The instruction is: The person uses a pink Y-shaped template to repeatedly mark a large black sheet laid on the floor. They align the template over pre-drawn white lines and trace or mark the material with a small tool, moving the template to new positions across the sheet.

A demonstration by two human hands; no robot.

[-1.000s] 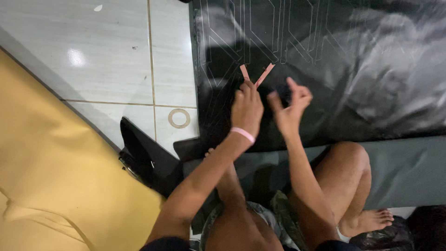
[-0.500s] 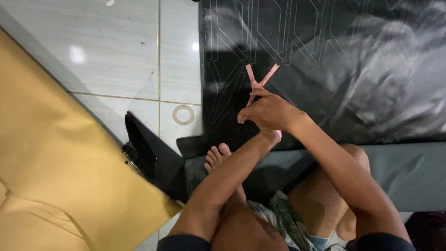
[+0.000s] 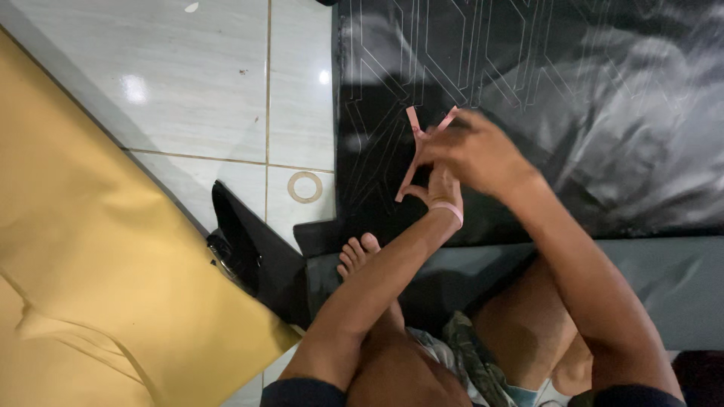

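Note:
A thin pink strip [image 3: 416,147], forked into two short ends at its top, stands up over a glossy black sheet [image 3: 603,90] marked with fine cut lines. My right hand [image 3: 479,151] reaches across from the right and pinches the strip where the ends fork. My left hand [image 3: 436,188], with a pink band on its wrist, sits just below and is partly hidden by the right hand. Its fingers are closed on the strip's lower length, which runs down to the left.
A large yellow sheet [image 3: 83,249] covers the floor at left, over white tiles [image 3: 188,90]. A small pale ring [image 3: 305,187] lies on a tile. A black folded piece [image 3: 245,245] sits beside my bare foot [image 3: 358,252]. A grey sheet [image 3: 679,286] lies under my legs.
My right hand has crossed over to the left and now covers most of my left hand. The pink strip stands higher, with a longer tail showing below.

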